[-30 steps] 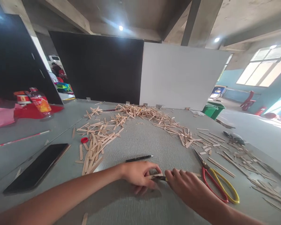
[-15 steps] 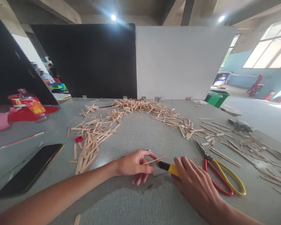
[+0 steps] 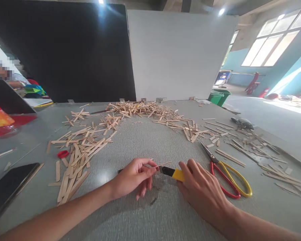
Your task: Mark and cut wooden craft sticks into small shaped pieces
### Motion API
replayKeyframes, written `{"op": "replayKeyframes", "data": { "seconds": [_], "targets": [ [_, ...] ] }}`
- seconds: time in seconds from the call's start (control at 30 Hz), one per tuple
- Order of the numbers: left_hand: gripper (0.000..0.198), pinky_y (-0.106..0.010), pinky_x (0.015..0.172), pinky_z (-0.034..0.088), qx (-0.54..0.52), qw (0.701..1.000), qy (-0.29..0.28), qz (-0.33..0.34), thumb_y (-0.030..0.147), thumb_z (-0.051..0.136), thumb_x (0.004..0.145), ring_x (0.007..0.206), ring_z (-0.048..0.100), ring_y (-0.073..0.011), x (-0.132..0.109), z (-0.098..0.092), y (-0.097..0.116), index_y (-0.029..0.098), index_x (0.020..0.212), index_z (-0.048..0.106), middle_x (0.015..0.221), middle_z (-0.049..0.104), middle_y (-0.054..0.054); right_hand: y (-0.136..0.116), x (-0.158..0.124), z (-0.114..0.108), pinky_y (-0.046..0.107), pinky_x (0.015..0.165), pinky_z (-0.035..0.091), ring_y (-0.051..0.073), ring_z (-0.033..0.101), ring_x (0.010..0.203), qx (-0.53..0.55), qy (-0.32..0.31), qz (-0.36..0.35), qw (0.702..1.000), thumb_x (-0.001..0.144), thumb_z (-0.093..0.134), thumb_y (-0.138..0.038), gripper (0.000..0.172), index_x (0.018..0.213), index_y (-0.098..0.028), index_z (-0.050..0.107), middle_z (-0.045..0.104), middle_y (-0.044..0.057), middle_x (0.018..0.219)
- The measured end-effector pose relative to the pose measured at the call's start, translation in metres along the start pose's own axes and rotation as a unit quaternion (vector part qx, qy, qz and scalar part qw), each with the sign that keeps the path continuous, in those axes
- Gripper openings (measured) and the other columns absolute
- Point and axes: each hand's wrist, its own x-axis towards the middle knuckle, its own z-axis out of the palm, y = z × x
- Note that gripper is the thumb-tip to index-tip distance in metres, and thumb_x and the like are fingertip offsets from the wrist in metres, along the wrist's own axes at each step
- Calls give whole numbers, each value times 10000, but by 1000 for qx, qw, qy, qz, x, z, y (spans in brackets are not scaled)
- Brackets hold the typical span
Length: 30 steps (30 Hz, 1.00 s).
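Note:
My left hand (image 3: 134, 175) pinches a thin wooden stick (image 3: 163, 164) between thumb and fingers, holding it just above the grey table (image 3: 150, 140). My right hand (image 3: 200, 189) is wrapped round a yellow and black utility knife (image 3: 172, 172). The knife's black tip points left and sits right beside the stick. A small dark sliver (image 3: 153, 201) lies on the table below the hands.
Wooden sticks (image 3: 90, 144) lie heaped in an arc from left to back right. Red and yellow scissors (image 3: 225, 172) rest right of my right hand. A black phone (image 3: 7, 187) sits at the left edge, a red ring (image 3: 62, 154) nearby. Black and white boards stand behind.
The stick and knife have lifted off the table and apart slightly; the knife's yellow body now shows. The camera has tipped down and shifted, so the table fills more of the view.

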Motion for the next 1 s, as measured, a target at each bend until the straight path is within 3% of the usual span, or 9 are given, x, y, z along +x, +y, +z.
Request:
{"op": "replayKeyframes", "data": {
  "seconds": [0.13, 0.23, 0.3, 0.43, 0.57, 0.73, 0.87, 1.0],
  "targets": [
    [434, -226, 381, 391, 63, 993, 90, 39, 577, 454, 1044, 426, 490, -116, -5, 12, -3, 172, 1088, 605, 660, 592, 39, -1, -1, 3, 364, 468, 562, 261, 665, 669, -18, 44, -38, 998, 900, 419, -27, 354, 1217, -60, 575, 615, 108, 899],
    [421, -242, 510, 357, 143, 970, 167, 101, 498, 426, 1088, 512, 470, -110, -11, 20, -5, 174, 926, 640, 635, 548, 37, 2, -6, 9, 369, 483, 586, 259, 669, 689, -25, 65, -60, 996, 940, 392, -15, 357, 1235, -27, 593, 612, 133, 930],
    [414, -265, 593, 363, 196, 951, 190, 143, 443, 419, 1100, 580, 485, -121, -13, 22, -8, 177, 869, 635, 641, 546, 29, 6, -12, 15, 364, 513, 603, 247, 671, 705, -19, 66, -78, 995, 965, 380, -9, 401, 1310, -6, 584, 619, 148, 955],
    [368, -287, 643, 365, 275, 918, 198, 205, 340, 369, 1107, 641, 518, -143, -15, 20, -14, 174, 960, 662, 735, 611, -6, 15, -18, 20, 401, 601, 632, 266, 694, 776, -28, 68, -111, 991, 1012, 392, -41, 444, 1424, 28, 542, 656, 176, 989],
    [360, -288, 594, 319, 306, 897, 222, 229, 299, 360, 1099, 580, 461, -136, -14, 19, -19, 166, 948, 658, 699, 577, 4, 16, -13, 11, 614, 800, 620, 323, 730, 827, -46, 90, -142, 985, 1030, 368, -46, 419, 1393, 28, 564, 722, 167, 947],
    [339, -255, 531, 273, 290, 894, 258, 225, 273, 365, 1112, 509, 352, -109, -11, 15, -21, 152, 961, 643, 616, 414, 75, 15, -17, 8, 331, 625, 638, 272, 781, 859, 9, 84, -141, 986, 1077, 341, -102, 408, 1407, 27, 541, 784, 190, 997],
    [317, -235, 534, 303, 281, 900, 238, 232, 258, 385, 1106, 507, 363, -100, -10, 13, -21, 161, 926, 627, 605, 400, 87, 17, -23, 9, 332, 706, 659, 279, 802, 916, 18, 76, -170, 982, 1068, 333, -85, 358, 1314, 8, 576, 803, 214, 1067],
    [304, -241, 569, 323, 274, 906, 219, 237, 257, 435, 1095, 516, 388, -94, -8, 11, -21, 166, 886, 637, 602, 446, 80, 35, -2, 3, 322, 531, 588, 225, 762, 651, 34, 36, -183, 982, 1071, 255, -55, 356, 1227, -49, 575, 784, 139, 876]
  ]
}}
